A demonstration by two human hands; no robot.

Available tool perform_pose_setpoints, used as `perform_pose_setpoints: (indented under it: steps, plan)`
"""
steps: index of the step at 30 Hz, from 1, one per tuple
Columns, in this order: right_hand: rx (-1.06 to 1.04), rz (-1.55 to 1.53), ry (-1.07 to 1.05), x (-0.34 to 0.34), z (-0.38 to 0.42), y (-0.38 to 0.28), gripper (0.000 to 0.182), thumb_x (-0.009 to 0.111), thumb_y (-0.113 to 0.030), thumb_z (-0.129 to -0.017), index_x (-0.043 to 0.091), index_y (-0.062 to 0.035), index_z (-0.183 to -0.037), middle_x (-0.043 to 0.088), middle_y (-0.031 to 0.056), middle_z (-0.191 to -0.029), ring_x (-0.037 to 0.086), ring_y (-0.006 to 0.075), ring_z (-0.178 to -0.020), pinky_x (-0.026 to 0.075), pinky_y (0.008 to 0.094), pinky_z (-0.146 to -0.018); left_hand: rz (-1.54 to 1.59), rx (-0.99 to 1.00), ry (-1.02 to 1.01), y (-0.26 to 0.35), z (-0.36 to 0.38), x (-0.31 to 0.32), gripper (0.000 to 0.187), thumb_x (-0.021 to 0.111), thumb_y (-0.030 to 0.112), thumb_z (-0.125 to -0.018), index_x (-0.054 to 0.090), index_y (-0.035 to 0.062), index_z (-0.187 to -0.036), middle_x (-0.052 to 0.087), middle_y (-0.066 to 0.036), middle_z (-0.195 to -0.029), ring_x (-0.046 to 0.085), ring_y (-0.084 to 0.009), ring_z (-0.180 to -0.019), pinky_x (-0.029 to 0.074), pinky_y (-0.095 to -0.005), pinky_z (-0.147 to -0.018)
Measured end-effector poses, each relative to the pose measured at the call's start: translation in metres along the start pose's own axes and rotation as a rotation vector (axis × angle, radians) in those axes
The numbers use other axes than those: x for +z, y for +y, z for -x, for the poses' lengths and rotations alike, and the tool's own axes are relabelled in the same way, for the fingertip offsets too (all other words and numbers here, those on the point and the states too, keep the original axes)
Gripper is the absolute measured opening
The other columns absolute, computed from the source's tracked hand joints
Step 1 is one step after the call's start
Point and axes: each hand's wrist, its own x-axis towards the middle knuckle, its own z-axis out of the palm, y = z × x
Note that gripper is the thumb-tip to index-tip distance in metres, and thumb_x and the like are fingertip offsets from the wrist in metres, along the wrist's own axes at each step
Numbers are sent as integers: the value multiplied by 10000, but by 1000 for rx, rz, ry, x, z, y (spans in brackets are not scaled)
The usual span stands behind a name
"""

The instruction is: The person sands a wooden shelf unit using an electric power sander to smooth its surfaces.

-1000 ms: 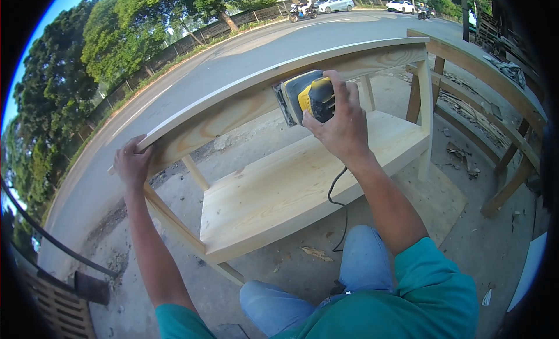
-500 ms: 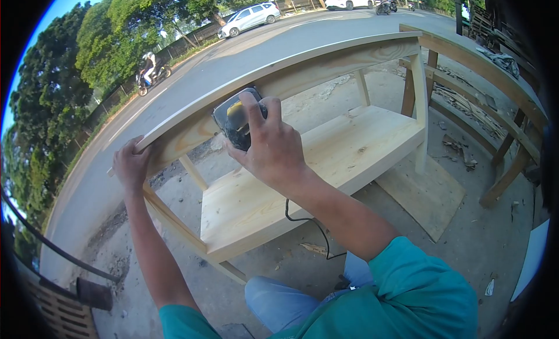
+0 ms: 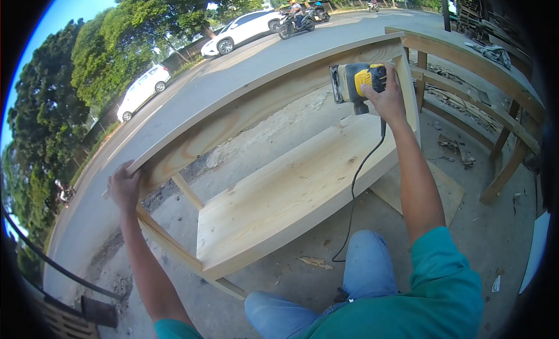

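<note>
My left hand (image 3: 124, 189) is wrapped round the near-left corner of a pale wooden table frame (image 3: 233, 124), fingers over its top edge. At the frame's right end, my right hand (image 3: 389, 100) grips a yellow and black power sander (image 3: 362, 81). The sander is turned on its side, its flat pad facing left and overlapping the frame's front board in this view. A black cord (image 3: 355, 190) hangs from it past the lower shelf (image 3: 285, 190) to the ground by my knee. Knots and grain show on the bare wood.
A brown wooden frame (image 3: 478, 95) stands at the right, with scrap wood and a grey cloth (image 3: 492, 55) by it. A thin board (image 3: 449, 190) lies under the table. Beyond runs a road (image 3: 192, 100) with white cars and motorcycles.
My right hand has carried the sander from the middle of the front board to its right end, turning it sideways. My left hand stays on the corner. Traffic has moved along the road.
</note>
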Motion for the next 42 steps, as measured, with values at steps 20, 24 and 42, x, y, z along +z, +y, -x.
perform_pose_setpoints:
  steps: [20, 24, 42]
  plan:
    - [-328, -321, 300, 86, 114, -68, 812, 828, -198, -734, 390, -92, -1410, 476, 179, -1210, 548, 375, -1114, 544, 468, -875, 47, 61, 36, -16, -9, 16, 441, 795, 451, -772, 774, 201, -1134, 745, -123, -918, 682, -324, -902, 499, -439, -890]
    - [-53, -195, 215, 44, 58, -39, 798, 832, -237, -724, 429, -163, -1408, 537, 189, -1214, 598, 399, -1124, 521, 491, -935, 36, 32, 28, -5, -8, 6, 390, 802, 379, -768, 782, 190, -1108, 725, -122, -828, 686, -304, -801, 519, -422, -801]
    - [-125, -151, -316, 30, 96, -164, 818, 848, -188, -684, 430, -245, -1385, 522, 141, -1160, 657, 367, -1016, 580, 472, -842, -7, -25, 17, -24, -9, 22, 394, 800, 423, -784, 772, 263, -1143, 744, -77, -995, 642, -317, -984, 486, -432, -937]
